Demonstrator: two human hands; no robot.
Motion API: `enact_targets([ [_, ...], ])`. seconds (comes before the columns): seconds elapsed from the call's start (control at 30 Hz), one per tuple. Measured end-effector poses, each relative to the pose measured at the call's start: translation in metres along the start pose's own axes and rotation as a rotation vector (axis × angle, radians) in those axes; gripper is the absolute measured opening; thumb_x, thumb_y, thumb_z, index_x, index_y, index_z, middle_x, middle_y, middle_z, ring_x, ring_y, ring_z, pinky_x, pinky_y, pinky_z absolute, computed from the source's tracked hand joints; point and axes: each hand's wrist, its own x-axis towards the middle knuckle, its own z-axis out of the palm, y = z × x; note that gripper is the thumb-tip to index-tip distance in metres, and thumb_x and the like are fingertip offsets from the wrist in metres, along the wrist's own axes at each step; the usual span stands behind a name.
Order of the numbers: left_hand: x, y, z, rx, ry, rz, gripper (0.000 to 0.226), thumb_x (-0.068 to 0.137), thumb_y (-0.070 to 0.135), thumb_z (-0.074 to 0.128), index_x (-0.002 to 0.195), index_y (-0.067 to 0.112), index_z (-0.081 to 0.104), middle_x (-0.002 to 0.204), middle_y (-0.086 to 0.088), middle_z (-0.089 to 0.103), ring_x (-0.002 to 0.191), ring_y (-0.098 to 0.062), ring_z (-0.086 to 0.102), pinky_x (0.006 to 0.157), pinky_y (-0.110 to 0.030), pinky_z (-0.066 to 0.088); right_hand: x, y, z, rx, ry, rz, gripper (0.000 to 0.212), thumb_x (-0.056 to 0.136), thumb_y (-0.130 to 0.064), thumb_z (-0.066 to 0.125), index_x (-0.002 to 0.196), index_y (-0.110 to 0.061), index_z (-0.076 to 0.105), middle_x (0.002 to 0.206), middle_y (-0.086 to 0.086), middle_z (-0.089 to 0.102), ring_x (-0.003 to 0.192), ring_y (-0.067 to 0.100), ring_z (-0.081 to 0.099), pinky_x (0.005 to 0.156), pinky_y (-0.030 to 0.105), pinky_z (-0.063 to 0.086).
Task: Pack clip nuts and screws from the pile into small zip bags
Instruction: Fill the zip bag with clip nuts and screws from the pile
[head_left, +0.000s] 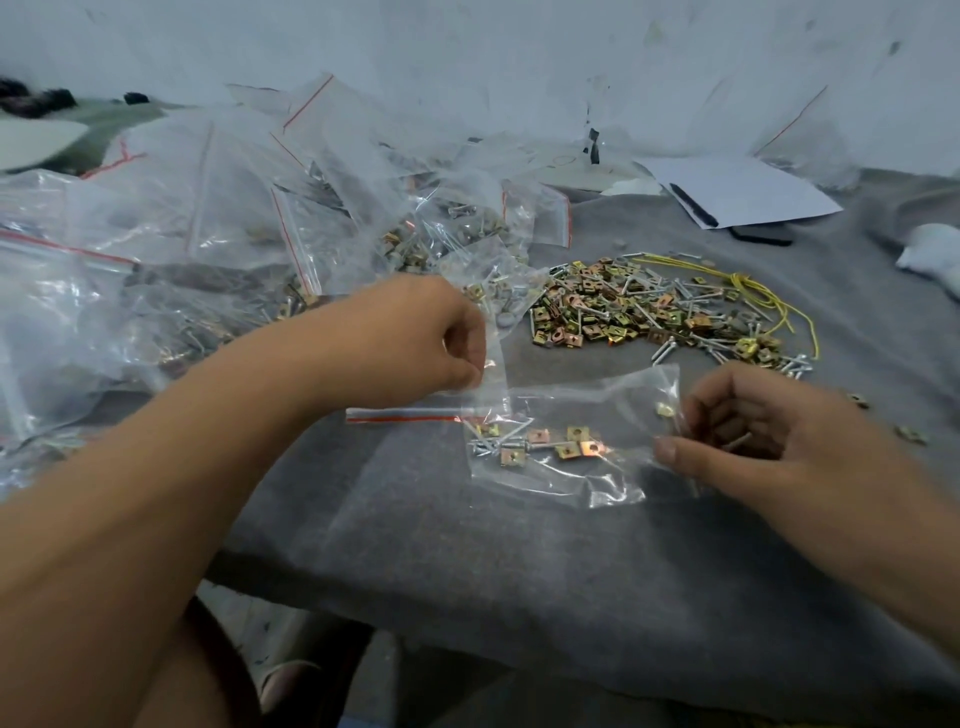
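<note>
The left hand (415, 343) pinches the upper edge of a small zip bag (561, 441) between thumb and fingers, so the mouth stands up a little. The bag lies on the grey counter (467, 561), at the centre, and its red strip points to 9 o'clock. Inside the bag there are some clip nuts (566, 444) and a few screws (498, 441), lying together. The right hand (769, 441), at 3 o'clock from the bag, has its fingers curled around some screws and touches the bag's right side. The pile (654, 306) of nuts and screws lies at 1 o'clock from the bag, well apart from it, with a yellow wire (748, 286) across its right part. At 10 o'clock, many filled bags (208, 234) lie in a heap. A white paper (743, 189) lies at 1 o'clock, further back.
</note>
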Motion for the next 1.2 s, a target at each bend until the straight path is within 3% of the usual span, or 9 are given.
enact_targets([
  [0.13, -0.003, 0.014, 0.0, -0.111, 0.119, 0.046, 0.01, 0.092, 0.042, 0.071, 0.096, 0.033, 0.072, 0.095, 0.017, 0.07, 0.089, 0.003, 0.063, 0.079, -0.028, 0.051, 0.001, 0.003, 0.003, 0.169, 0.033, -0.015, 0.037, 0.061, -0.04, 0.085, 0.092, -0.028, 0.069, 0.086, 0.005, 0.075, 0.079, 0.023, 0.072, 0.068, 0.031, 0.061],
  [0.27, -0.014, 0.045, 0.017, -0.341, -0.024, 0.15, 0.102, 0.066, 0.079, 0.076, 0.153, 0.052, 0.032, 0.14, 0.026, 0.053, 0.122, 0.012, 0.049, 0.097, -0.012, 0.04, 0.004, 0.002, 0.007, 0.379, 0.124, -0.001, 0.045, 0.059, -0.031, 0.089, 0.099, -0.024, 0.07, 0.087, 0.008, 0.075, 0.077, 0.019, 0.072, 0.066, 0.022, 0.059],
  [0.37, -0.015, 0.071, 0.045, -0.335, -0.071, 0.169, 0.139, 0.05, 0.086, 0.077, 0.161, 0.047, 0.002, 0.159, 0.018, 0.036, 0.14, 0.001, 0.037, 0.115, -0.023, 0.036, 0.002, -0.002, 0.012, 0.515, 0.161, 0.007, 0.044, 0.063, -0.026, 0.089, 0.102, -0.018, 0.07, 0.087, 0.007, 0.076, 0.078, 0.019, 0.072, 0.066, 0.021, 0.058],
  [0.43, -0.009, 0.082, 0.056, -0.312, -0.016, 0.183, 0.131, 0.053, 0.082, 0.079, 0.159, 0.036, 0.017, 0.152, 0.013, 0.046, 0.136, -0.006, 0.045, 0.114, -0.03, 0.041, 0.0, -0.005, 0.013, 0.516, 0.167, -0.003, 0.037, 0.071, -0.031, 0.086, 0.102, -0.019, 0.071, 0.093, 0.009, 0.078, 0.082, 0.023, 0.075, 0.067, 0.023, 0.06],
  [0.5, -0.003, 0.083, 0.059, -0.326, 0.074, 0.185, 0.088, 0.06, 0.074, 0.078, 0.134, 0.037, 0.048, 0.119, 0.018, 0.06, 0.107, -0.001, 0.058, 0.094, -0.029, 0.052, -0.001, -0.006, 0.008, 0.504, 0.17, -0.011, 0.032, 0.081, -0.041, 0.081, 0.104, -0.02, 0.072, 0.098, 0.011, 0.078, 0.087, 0.026, 0.075, 0.072, 0.028, 0.061],
  [0.6, -0.001, 0.074, 0.056, -0.344, 0.113, 0.183, 0.053, 0.062, 0.074, 0.07, 0.101, 0.042, 0.053, 0.093, 0.019, 0.062, 0.084, 0.001, 0.06, 0.068, -0.018, 0.048, 0.0, -0.004, -0.007, 0.577, 0.169, -0.01, 0.035, 0.093, -0.043, 0.067, 0.109, -0.012, 0.071, 0.102, 0.017, 0.077, 0.088, 0.032, 0.074, 0.074, 0.03, 0.06],
  [0.77, -0.008, 0.087, 0.066, -0.224, 0.179, 0.188, 0.075, 0.061, 0.079, 0.065, 0.123, 0.04, 0.051, 0.103, 0.019, 0.061, 0.09, 0.0, 0.059, 0.08, -0.029, 0.054, 0.001, 0.005, -0.008, 0.718, 0.14, 0.114, 0.034, 0.094, -0.031, 0.056, 0.107, -0.001, 0.067, 0.098, 0.025, 0.075, 0.082, 0.038, 0.072, 0.068, 0.037, 0.059],
  [1.0, -0.013, 0.099, 0.072, -0.029, 0.288, 0.194, 0.067, 0.068, 0.082, 0.057, 0.118, 0.036, 0.053, 0.103, 0.019, 0.055, 0.096, -0.011, 0.055, 0.084, -0.034, 0.044, 0.004, 0.006, -0.007, 0.746, 0.062, 0.066, 0.036, 0.093, -0.022, 0.055, 0.113, 0.007, 0.06, 0.097, 0.029, 0.071, 0.082, 0.037, 0.073, 0.07, 0.035, 0.061],
  [1.2, -0.02, 0.108, 0.077, 0.04, 0.318, 0.278, 0.055, 0.076, 0.077, 0.057, 0.108, 0.032, 0.058, 0.096, 0.014, 0.053, 0.091, -0.014, 0.056, 0.082, -0.033, 0.046, 0.005, 0.027, -0.027, 0.369, 0.203, 0.117, 0.018, 0.107, -0.014, 0.052, 0.102, -0.01, 0.068, 0.092, 0.011, 0.077, 0.084, 0.028, 0.074, 0.074, 0.038, 0.059],
])
